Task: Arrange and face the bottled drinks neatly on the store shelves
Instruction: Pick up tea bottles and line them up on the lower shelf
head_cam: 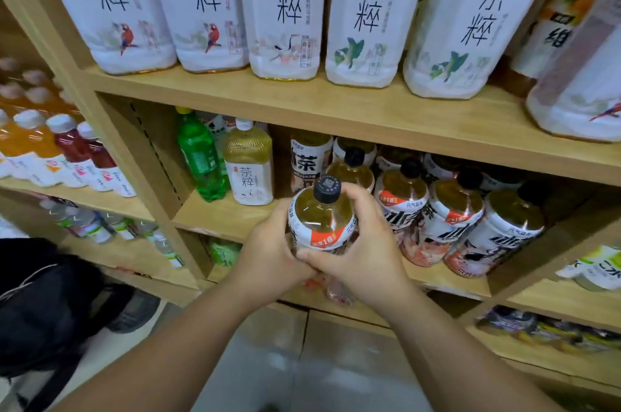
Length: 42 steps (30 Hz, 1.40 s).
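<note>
1. Head view. A tea bottle (321, 220) with a black cap (327, 190) stands roughly upright at the near edge of the middle shelf (215, 216). It is at the left end of a row of matching bottles (447, 220). The hands hide whether its base rests on the board.
2. Left hand (268, 253): fingers curled round the lower left of the body.
3. Right hand (366, 243): wrapped round the right side, thumb across the front below the label.
4. Handling, my judgement: it looks full, so fairly heavy. The thin plastic wall likely gives under a squeeze, and the label sleeve looks slick. Best held at mid-body with both palms, not by the cap, and turned until the label faces out.
5. Far left on the same shelf: a green bottle (200, 156) beside a pale tea bottle (250, 166). Large white bottles (285, 8) line the shelf above.
</note>
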Motion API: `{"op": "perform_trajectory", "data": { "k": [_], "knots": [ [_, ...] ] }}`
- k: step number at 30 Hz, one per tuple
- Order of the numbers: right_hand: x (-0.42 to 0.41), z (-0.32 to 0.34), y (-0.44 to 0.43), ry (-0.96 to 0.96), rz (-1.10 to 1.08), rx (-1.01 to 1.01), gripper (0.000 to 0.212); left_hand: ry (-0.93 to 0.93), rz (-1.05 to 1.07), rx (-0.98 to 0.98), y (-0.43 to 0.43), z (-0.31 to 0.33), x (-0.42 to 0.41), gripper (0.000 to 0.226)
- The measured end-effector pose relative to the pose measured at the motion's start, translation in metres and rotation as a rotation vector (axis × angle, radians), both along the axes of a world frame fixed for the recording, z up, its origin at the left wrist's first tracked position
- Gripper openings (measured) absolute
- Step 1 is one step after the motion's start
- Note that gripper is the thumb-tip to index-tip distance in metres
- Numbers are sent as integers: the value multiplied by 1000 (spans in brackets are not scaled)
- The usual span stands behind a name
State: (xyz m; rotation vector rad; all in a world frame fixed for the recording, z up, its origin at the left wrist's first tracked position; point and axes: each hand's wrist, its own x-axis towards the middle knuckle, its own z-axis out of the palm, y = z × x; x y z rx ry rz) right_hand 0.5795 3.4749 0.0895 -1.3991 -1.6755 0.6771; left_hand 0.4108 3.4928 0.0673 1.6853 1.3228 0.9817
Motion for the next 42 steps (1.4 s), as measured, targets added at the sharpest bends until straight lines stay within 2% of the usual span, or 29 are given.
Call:
{"op": "perform_trajectory", "data": {
  "k": [3,5,6,9,11,13,17,24,28,38,42],
  "knots": [
    [-15,2,8,97,22,-26,73,-2,-24,-20,21,-5,-25,85],
    [-17,5,12,153,-110,38,55,23,-22,-31,36,-10,-42,89],
    [-14,6,14,109,-214,92,51,36,-14,-36,45,-14,-49,91],
    [-4,9,28,-210,-461,115,52,55,13,-46,69,-24,-61,91],
    [0,8,38,-460,-537,42,58,48,29,-43,82,-27,-61,86],
    [0,5,46,-608,-551,-41,63,52,46,-55,93,-31,-58,80],
    [-3,-2,53,-592,-529,-188,62,90,67,-77,112,-44,-49,75],
    [-4,-6,62,-661,-576,-278,56,170,32,-137,132,-52,-26,59],
    [-5,-11,62,-633,-565,-267,52,198,-20,-167,137,-49,-21,52],
    [-10,-20,61,-607,-583,-176,65,237,-14,-137,125,-44,-25,57],
    [-21,-26,55,-548,-647,-106,67,145,-21,-43,111,-44,-52,77]
  ]
}}
